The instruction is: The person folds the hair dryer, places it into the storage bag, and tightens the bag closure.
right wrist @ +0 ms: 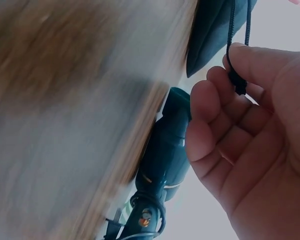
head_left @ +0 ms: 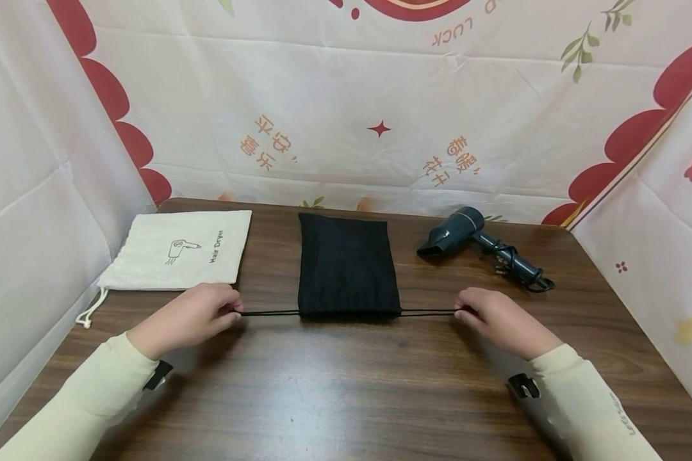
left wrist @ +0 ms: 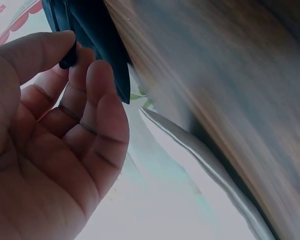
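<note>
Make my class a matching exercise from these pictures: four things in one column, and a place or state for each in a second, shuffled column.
Things
1. White bag
2. Black bag
3. Hair dryer
4. Left hand

Places and states
A. Pinches the end of a black cord
B. Lies on the right, a cable wrapped round its handle
C. Lies on the left and bears printed words
D. Lies in the middle, drawn cord stretching out to both sides

Right pairs
1-C, 2-D, 3-B, 4-A
</note>
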A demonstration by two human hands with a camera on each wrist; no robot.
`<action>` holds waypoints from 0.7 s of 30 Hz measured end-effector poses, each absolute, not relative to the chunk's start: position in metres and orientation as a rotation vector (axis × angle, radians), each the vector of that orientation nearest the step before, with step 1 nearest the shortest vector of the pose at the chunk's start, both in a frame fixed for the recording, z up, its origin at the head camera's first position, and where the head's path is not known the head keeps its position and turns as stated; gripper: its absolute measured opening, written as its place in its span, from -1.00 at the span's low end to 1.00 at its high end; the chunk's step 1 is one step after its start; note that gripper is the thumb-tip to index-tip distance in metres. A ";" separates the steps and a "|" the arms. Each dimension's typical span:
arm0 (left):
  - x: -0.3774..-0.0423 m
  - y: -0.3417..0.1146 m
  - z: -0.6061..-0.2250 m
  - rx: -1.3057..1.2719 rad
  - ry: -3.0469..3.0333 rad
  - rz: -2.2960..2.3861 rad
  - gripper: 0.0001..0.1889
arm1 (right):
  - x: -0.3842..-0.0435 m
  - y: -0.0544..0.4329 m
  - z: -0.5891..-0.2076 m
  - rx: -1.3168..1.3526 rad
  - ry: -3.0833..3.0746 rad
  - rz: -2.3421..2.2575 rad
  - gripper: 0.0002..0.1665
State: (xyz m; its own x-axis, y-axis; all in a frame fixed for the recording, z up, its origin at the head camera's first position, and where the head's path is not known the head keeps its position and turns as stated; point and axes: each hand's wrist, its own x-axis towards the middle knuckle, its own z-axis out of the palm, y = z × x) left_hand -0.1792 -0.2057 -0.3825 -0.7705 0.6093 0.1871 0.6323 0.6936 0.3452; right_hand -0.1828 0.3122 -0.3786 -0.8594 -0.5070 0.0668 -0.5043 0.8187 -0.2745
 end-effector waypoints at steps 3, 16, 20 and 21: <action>-0.178 -0.210 -0.382 -1.012 -2.867 -0.611 -0.84 | -0.181 0.316 -0.378 -0.821 2.991 -0.447 -0.96; -0.174 -0.218 -0.384 -0.931 -2.864 -0.611 -0.84 | -0.181 0.326 -0.379 -0.791 3.002 -0.446 -0.95; -0.173 -0.219 -0.384 -0.898 -2.872 -0.614 -0.83 | -0.181 0.329 -0.379 -0.787 2.999 -0.445 -0.95; -0.173 -0.220 -0.384 -0.893 -2.873 -0.616 -0.83 | -0.181 0.329 -0.379 -0.787 3.001 -0.445 -0.95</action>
State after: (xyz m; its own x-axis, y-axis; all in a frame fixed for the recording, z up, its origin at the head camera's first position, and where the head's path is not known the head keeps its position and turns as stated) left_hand -0.1733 -0.2196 -0.3841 -0.8285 0.5295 0.1825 0.5578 0.7505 0.3544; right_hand -0.1807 0.3294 -0.3788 -0.8738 -0.4820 0.0641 -0.4798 0.8335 -0.2740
